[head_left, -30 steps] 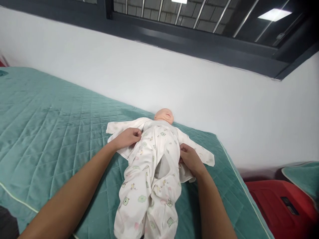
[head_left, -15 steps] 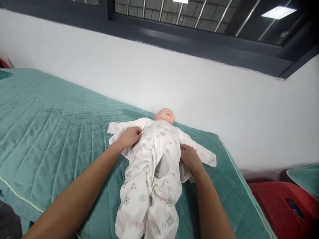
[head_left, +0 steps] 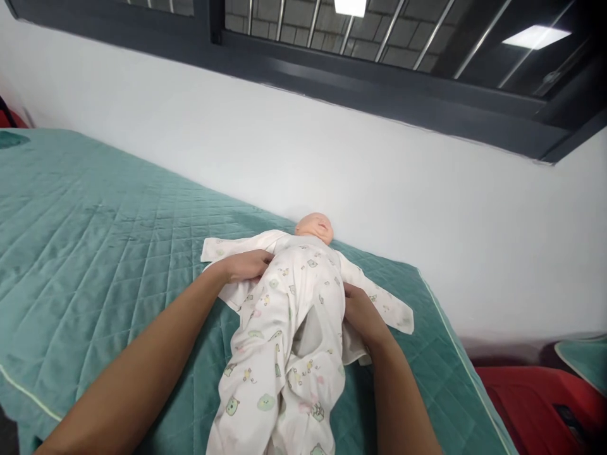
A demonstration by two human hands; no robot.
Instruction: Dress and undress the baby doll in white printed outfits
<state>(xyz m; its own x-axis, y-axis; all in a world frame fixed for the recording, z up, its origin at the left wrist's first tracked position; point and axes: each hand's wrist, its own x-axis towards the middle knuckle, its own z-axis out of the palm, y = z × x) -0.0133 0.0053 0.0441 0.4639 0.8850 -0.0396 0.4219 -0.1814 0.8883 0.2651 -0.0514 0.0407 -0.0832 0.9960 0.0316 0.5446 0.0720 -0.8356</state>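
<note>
A baby doll [head_left: 315,227] lies on its back, its head at the wall. White patterned baby trousers [head_left: 270,341] cover its legs and belly, up to the grey-white cloth at the chest. A matching long-sleeved top [head_left: 386,303] lies open under it, sleeves spread to both sides. My left hand [head_left: 251,264] is closed at the left side of the trousers, near the waist, with its fingertips partly hidden by the cloth. On the opposite side my right hand [head_left: 363,309] is closed at the trousers' edge, its fingers tucked behind the fabric.
The doll lies on a green quilted cover [head_left: 142,234] with pale edging. Behind it rises a white wall [head_left: 379,189] beneath a dark window frame [head_left: 303,69] with bars. A red plastic object [head_left: 535,398] stands beyond the cover's right edge.
The left hand's wrist has dropped and its fingers have gone further behind the trousers' side. The right hand stays at the trousers. The whole view has shifted slightly.
</note>
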